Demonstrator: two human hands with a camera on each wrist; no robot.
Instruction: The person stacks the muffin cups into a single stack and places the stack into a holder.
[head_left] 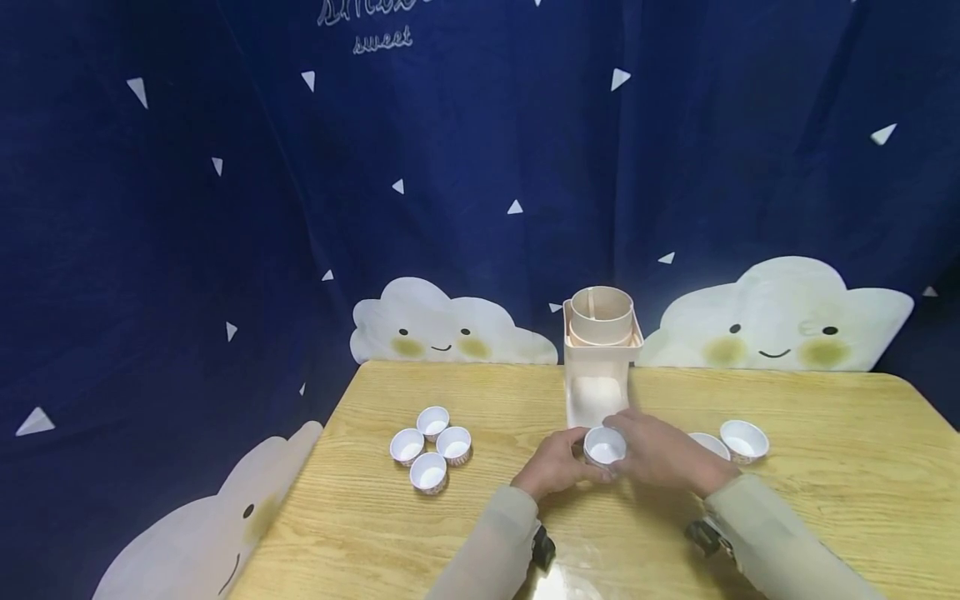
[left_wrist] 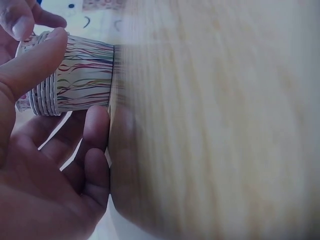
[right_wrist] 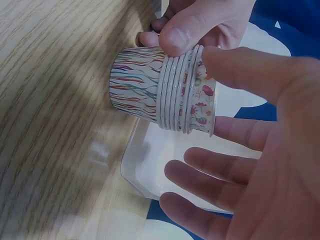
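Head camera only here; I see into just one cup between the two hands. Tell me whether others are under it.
Observer: Yes. The right wrist view shows a stack of cups, several nested one inside another.
Operator: Describe the print at the bottom.
Observer: Wavy coloured stripes run up the side of the lowest cup.
Operator: Now give me the thumb on the left hand.
Observer: In the left wrist view, that thumb lies against the side of the stack, up near the top.
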